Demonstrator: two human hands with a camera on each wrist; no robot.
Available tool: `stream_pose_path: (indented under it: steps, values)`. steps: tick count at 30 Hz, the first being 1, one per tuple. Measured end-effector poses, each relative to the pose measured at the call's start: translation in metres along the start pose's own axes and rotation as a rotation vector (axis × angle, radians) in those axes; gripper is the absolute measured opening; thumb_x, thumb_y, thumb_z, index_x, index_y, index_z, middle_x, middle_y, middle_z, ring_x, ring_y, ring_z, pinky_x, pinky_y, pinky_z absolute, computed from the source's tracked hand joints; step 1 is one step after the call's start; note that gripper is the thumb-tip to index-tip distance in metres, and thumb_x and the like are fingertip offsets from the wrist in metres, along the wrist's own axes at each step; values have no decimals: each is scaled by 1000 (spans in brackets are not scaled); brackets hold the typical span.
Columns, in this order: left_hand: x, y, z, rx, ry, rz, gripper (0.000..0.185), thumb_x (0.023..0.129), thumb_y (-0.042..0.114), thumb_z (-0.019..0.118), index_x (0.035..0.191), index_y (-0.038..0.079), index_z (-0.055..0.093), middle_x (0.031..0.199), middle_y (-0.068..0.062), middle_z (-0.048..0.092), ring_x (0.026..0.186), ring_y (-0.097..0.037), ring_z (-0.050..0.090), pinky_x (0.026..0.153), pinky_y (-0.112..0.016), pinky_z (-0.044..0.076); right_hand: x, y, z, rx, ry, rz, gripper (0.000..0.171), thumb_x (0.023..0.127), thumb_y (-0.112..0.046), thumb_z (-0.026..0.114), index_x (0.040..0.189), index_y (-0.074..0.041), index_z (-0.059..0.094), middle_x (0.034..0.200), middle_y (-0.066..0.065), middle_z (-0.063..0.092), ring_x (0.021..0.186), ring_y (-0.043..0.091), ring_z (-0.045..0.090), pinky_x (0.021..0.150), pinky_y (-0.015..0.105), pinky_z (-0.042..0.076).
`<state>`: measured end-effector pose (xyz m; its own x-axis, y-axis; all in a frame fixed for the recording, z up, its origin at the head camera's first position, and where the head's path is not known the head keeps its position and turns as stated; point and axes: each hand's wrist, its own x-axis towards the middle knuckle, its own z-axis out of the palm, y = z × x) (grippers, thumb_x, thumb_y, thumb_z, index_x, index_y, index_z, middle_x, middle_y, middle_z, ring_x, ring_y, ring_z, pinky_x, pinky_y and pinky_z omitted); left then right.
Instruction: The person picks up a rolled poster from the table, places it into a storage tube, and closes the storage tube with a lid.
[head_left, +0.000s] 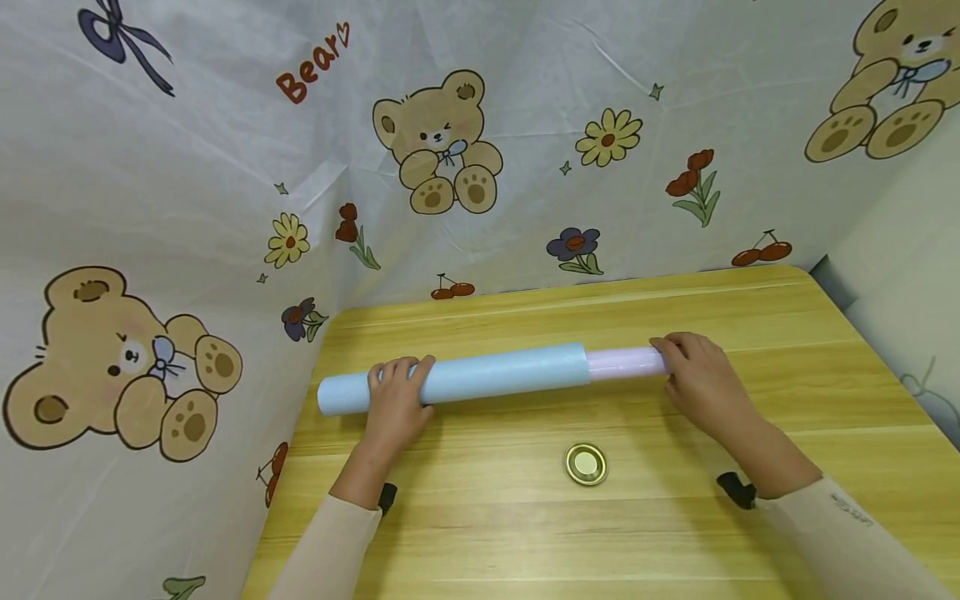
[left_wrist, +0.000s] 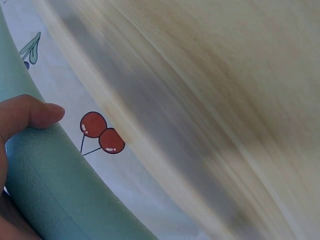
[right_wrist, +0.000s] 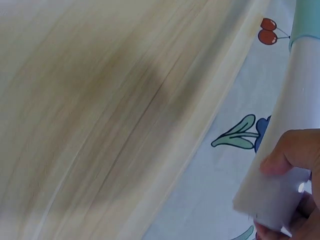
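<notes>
A long light-blue tube [head_left: 510, 372] with a finely creased surface hangs level over the table. My left hand [head_left: 396, 404] grips it near its left end, thumb and fingers curled round the roll. Out of its right end sticks a slimmer pale-lilac tube [head_left: 626, 363], whose inner part is hidden inside the blue one. The free end of the lilac tube is held by my right hand [head_left: 705, 383]. In the right wrist view the thumb [right_wrist: 282, 157] lies across that white-looking tube end. The left wrist view shows the left thumb [left_wrist: 42, 116] over the blue tube.
A round gold lid-like disc [head_left: 586, 463] with a pale centre lies on the wooden table [head_left: 480, 533], below the tubes. A bear-printed cloth [head_left: 525, 50] hangs behind and along the left side. A thin cord [head_left: 926, 385] shows beyond the table's right edge.
</notes>
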<state>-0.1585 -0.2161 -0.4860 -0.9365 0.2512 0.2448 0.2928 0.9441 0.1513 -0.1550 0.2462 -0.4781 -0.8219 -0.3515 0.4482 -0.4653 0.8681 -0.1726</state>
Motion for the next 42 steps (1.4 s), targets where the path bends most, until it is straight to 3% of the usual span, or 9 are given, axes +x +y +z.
stream_pose_path:
  steps: [6,15,17,19,23,28,34,37,42]
  values:
    - [-1,-2,-1,8,-2,-2,84,71,16,92,145,20,52,135,-13,58,128,-38,51,113,-61,28,-1,11,-5,92,-86,-25,59,72,12,72,129,0,62,115,25,62,107,45,58,90,60,49]
    - [-2,-3,-3,3,4,-2,83,71,15,92,144,19,53,134,-14,58,127,-39,51,112,-62,28,-4,26,-14,328,-265,126,59,82,4,76,137,1,54,133,26,58,118,47,57,96,64,49]
    - [-2,-3,-3,4,3,-1,83,71,15,92,144,19,53,134,-14,58,127,-39,51,112,-62,28,-6,30,-15,368,-268,152,55,83,2,77,134,-2,57,133,23,58,116,42,59,94,55,53]
    - [-2,-3,-2,2,6,1,83,71,15,92,144,19,53,134,-14,58,127,-39,51,112,-62,28,-7,33,-16,422,-264,178,52,84,1,77,132,-3,59,133,20,57,114,36,59,96,33,54]
    - [-3,-2,-3,1,9,1,83,71,15,92,144,19,53,134,-14,58,127,-39,51,112,-62,28,-9,37,-16,532,-255,221,50,87,-2,76,134,-3,58,134,20,54,113,17,54,91,-3,36]
    - [-3,-2,-4,8,4,-9,84,70,16,93,144,19,53,134,-14,58,127,-38,51,112,-62,28,-10,39,-16,621,-256,263,49,92,-9,74,136,0,55,136,23,50,109,-8,46,91,-6,34]
    - [-4,-1,-3,-4,3,-5,84,70,15,93,143,19,54,134,-14,58,127,-39,51,112,-62,28,-14,39,-13,708,-254,327,53,95,-15,71,141,1,49,139,25,48,109,-21,43,89,-4,39]
    - [-4,0,-1,-6,3,1,85,69,16,94,143,20,53,134,-14,58,126,-39,51,112,-62,28,-15,37,-11,737,-268,364,57,96,-19,70,145,-2,46,142,25,47,110,-18,48,85,2,47]
    - [-4,0,0,2,6,4,86,68,17,95,143,20,54,133,-13,58,126,-39,52,112,-61,29,-16,32,-8,753,-284,410,61,98,-24,67,150,-6,42,148,24,45,123,28,60,83,11,54]
